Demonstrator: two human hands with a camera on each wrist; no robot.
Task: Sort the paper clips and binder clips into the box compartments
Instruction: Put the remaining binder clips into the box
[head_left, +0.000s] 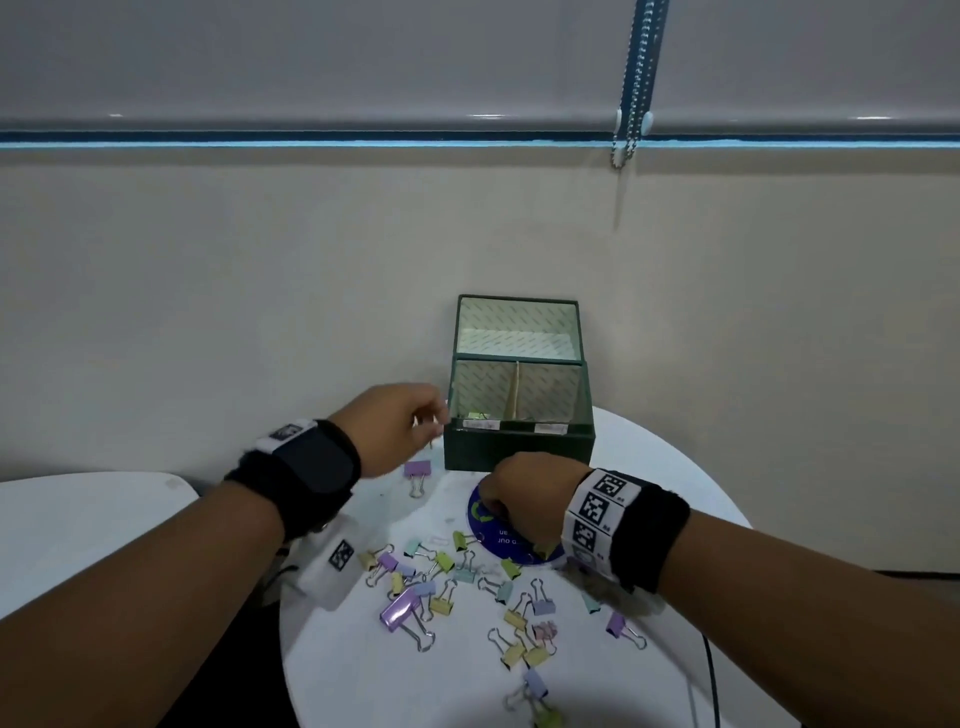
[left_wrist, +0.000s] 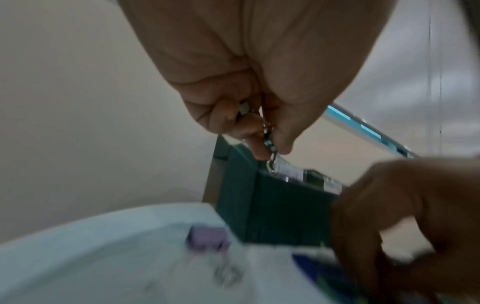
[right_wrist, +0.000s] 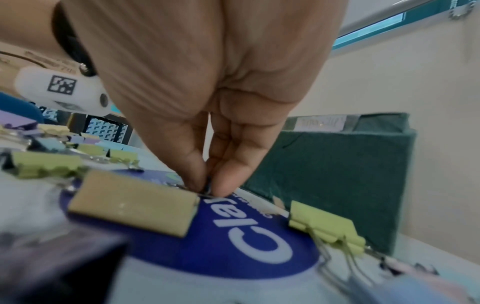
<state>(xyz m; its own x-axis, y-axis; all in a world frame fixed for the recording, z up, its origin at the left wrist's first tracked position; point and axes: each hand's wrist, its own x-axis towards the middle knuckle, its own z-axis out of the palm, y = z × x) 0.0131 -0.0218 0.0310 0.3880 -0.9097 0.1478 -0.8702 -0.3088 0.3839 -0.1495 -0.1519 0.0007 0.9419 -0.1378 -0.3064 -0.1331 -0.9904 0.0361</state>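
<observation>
A dark green box (head_left: 519, 449) with its lid up stands at the back of the round white table (head_left: 675, 519). A divider splits it into two compartments, with labels on the front rim. My left hand (head_left: 415, 415) hovers by the box's (left_wrist: 280, 205) left front corner. Its curled fingers (left_wrist: 259, 135) grip a small clip (left_wrist: 270, 144) with silver wire hanging down. My right hand (head_left: 493, 499) is down on a blue round sticker (head_left: 498, 535) in front of the box (right_wrist: 337, 174). Its fingertips (right_wrist: 207, 185) pinch a small dark clip (right_wrist: 207, 183). Several pastel binder clips (head_left: 441, 603) lie scattered nearer me.
A purple binder clip (head_left: 418, 470) lies below my left hand. A large purple one (head_left: 400, 608) lies further forward, and a white paper clip (head_left: 436, 540) is in the pile. A second white table (head_left: 78, 519) is at left. A black cable (head_left: 711, 675) runs off the right edge.
</observation>
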